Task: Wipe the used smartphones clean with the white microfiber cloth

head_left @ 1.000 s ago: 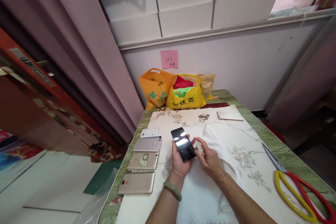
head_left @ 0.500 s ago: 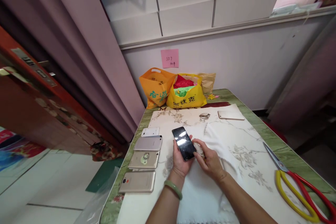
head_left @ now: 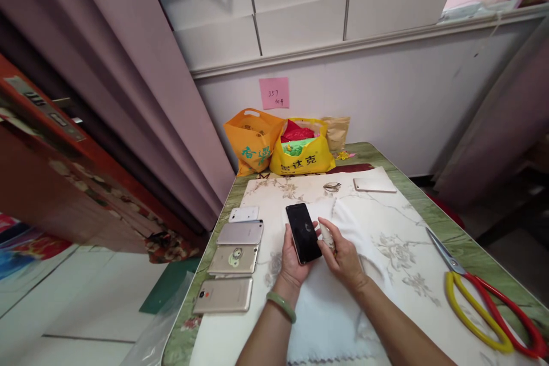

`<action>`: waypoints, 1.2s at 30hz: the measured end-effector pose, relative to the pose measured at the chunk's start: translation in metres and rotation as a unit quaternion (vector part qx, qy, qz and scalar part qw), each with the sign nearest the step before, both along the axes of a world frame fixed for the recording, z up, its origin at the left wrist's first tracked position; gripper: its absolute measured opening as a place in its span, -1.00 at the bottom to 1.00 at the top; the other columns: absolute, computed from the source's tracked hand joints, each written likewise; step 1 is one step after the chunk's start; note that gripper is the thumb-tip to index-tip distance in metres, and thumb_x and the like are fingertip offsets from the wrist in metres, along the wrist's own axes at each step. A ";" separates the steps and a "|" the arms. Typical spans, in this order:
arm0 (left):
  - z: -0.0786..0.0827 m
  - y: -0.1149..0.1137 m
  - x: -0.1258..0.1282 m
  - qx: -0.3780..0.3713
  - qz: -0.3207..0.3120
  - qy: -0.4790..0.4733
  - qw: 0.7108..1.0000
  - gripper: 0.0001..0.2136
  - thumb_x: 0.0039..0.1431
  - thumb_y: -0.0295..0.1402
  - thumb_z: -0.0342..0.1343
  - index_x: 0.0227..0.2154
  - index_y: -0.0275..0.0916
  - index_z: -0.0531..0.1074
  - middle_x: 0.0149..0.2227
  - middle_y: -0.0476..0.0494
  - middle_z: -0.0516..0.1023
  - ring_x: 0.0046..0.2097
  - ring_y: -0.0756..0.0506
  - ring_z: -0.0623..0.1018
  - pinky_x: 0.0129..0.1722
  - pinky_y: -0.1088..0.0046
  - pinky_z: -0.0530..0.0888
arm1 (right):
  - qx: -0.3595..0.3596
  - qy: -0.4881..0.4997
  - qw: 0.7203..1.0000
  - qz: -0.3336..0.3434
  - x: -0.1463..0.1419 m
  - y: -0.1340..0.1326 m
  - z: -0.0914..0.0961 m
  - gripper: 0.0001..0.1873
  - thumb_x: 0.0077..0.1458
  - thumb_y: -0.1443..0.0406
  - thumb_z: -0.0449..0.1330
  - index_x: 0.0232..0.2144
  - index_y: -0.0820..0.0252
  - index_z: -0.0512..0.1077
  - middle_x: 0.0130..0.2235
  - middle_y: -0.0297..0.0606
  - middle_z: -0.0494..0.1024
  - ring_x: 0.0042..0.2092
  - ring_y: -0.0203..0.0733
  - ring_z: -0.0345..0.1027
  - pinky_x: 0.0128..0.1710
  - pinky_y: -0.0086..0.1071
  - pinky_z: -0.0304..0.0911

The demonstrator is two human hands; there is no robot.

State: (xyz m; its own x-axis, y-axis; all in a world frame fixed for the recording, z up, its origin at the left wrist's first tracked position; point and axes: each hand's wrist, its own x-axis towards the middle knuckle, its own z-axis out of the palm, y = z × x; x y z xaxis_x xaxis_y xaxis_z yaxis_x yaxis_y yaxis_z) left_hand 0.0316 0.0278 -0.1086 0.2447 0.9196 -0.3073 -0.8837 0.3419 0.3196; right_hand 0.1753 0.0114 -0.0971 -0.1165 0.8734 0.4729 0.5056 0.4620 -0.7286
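Observation:
My left hand (head_left: 291, 263) wears a green bangle and is closed round a smartphone (head_left: 301, 233), its dark screen facing up. A small pale smudge shows on that screen. Just right of the phone, my right hand (head_left: 345, 257) grips a small whitish bottle (head_left: 326, 237), partly hidden by the fingers. A white cloth (head_left: 330, 320) lies spread beneath both hands. To the left, several phones lie face down in a column: a white one (head_left: 244, 214), a silver one (head_left: 240, 233), a gold one with a ring holder (head_left: 227, 259) and another gold one (head_left: 225, 295).
Large scissors (head_left: 476, 291) with red and yellow handles lie at the table's right edge. Further back are another phone (head_left: 374, 185) and a pair of glasses (head_left: 332, 187). An orange bag (head_left: 253, 143) and a yellow bag (head_left: 302, 161) stand against the wall.
The phone has turned slightly in my left hand, and its bright reflection is gone. A pale smudge now shows on the screen. My right hand still holds the bottle, and the view has shifted slightly.

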 end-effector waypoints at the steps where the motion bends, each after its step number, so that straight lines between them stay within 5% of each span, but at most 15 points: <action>1: -0.001 0.000 0.000 0.003 -0.006 0.006 1.000 -0.49 0.25 -0.01 0.02 -0.08 -0.44 0.52 -0.16 -0.33 0.64 -0.14 -0.19 0.61 -0.01 0.25 0.46 | -0.006 0.001 1.000 -0.005 0.000 0.000 0.000 -0.52 0.25 0.18 0.01 0.19 0.15 0.21 -0.30 -0.33 0.59 -0.57 -0.33 0.34 -0.42 -0.47 0.32; 6: -0.003 -0.002 0.000 0.031 -0.026 0.039 0.998 -0.46 0.25 0.01 0.01 -0.08 -0.44 0.52 -0.17 -0.33 0.64 -0.22 -0.16 0.61 -0.12 0.32 0.50 | -0.034 0.009 0.999 -0.041 0.000 0.002 -0.005 -0.55 0.24 0.17 0.03 0.14 0.16 0.27 -0.49 -0.40 0.52 -0.61 -0.29 0.30 -0.47 -0.46 0.26; 14: 0.008 -0.009 0.006 0.006 -0.058 0.042 0.997 -0.58 0.29 -0.11 0.03 -0.10 -0.42 0.52 -0.23 -0.27 0.66 -0.17 -0.15 0.63 -0.04 0.33 0.48 | -0.028 0.024 0.996 -0.085 0.002 0.005 -0.011 -0.49 0.26 0.12 0.00 0.20 0.14 0.20 -0.35 -0.34 0.59 -0.59 -0.30 0.33 -0.42 -0.44 0.30; 20: 0.005 -0.007 0.006 0.011 -0.065 0.029 0.997 -0.56 0.24 -0.10 0.09 -0.04 -0.39 0.52 -0.19 -0.29 0.65 -0.13 -0.18 0.62 -0.01 0.31 0.47 | -0.020 0.018 0.999 -0.047 0.000 0.005 -0.012 -0.55 0.25 0.15 0.01 0.14 0.13 0.25 -0.45 -0.40 0.53 -0.62 -0.29 0.29 -0.49 -0.44 0.26; 26: -0.004 -0.003 0.004 0.010 -0.021 0.050 0.998 -0.45 0.25 0.02 -0.01 -0.06 -0.42 0.53 -0.13 -0.41 0.63 -0.04 -0.31 0.58 0.04 0.11 0.44 | -0.037 0.063 0.994 -0.078 -0.004 0.010 0.003 -0.40 0.30 0.15 -0.13 0.32 0.21 -0.03 -0.39 -0.33 0.55 -0.40 -0.17 0.48 -0.31 -0.37 0.35; 31: -0.002 -0.003 0.006 -0.010 0.000 0.073 0.997 -0.43 0.22 0.03 0.03 -0.01 -0.43 0.49 -0.06 -0.45 0.59 -0.11 -0.30 0.61 0.00 0.10 0.46 | -0.069 -0.020 0.982 -0.175 0.001 0.058 0.027 -0.48 0.30 0.09 -0.14 0.21 0.17 0.15 -0.28 -0.24 0.58 -0.30 -0.07 0.49 -0.31 -0.32 0.27; 36: -0.002 -0.002 0.007 -0.018 0.012 0.076 0.997 -0.43 0.20 0.03 0.05 -0.04 -0.44 0.50 -0.08 -0.49 0.60 -0.16 -0.30 0.63 -0.08 0.14 0.49 | -0.107 -0.142 0.970 -0.166 -0.003 0.132 0.023 -0.73 0.23 0.17 0.06 -0.07 0.15 0.28 -0.31 -0.29 0.54 -0.34 -0.16 0.43 -0.37 -0.42 0.10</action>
State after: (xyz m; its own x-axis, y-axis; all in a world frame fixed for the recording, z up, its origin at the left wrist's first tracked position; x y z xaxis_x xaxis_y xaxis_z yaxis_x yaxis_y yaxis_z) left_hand 0.0383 0.0262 -0.1105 0.1713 0.9125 -0.3715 -0.8334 0.3353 0.4394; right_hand 0.1721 0.1439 -0.0739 0.0882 0.9600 0.2657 0.7952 0.0928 -0.5993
